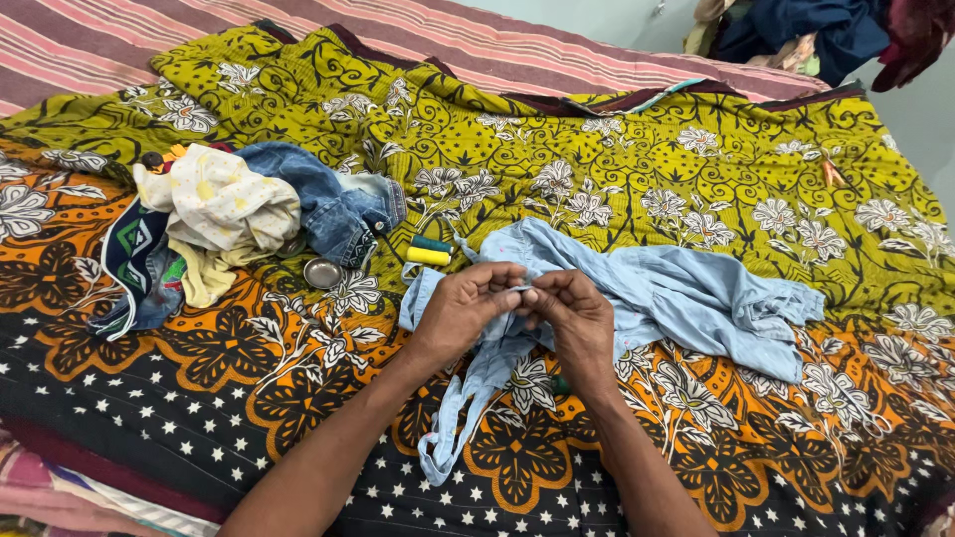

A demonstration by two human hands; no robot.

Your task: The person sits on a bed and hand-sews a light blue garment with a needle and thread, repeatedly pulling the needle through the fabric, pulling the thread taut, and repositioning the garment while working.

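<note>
Beside the clothes heap [234,214] and yellow thread spool [428,257], the left hand [466,308] and right hand [569,313] pinch together over the light-blue garment [676,293] on the printed bedspread [597,149]; a loose pinch could let the fabric slip

The shirt [676,288] is thin, matt, pale blue woven cloth, creased soft. The bedspread [617,149] is matt printed cotton, smooth. Near its left edge lie the jeans [318,194] of coarse faded denim, and a small dish [322,272] of shiny metal. Two thread spools [430,251] look faintly glossy.
</note>
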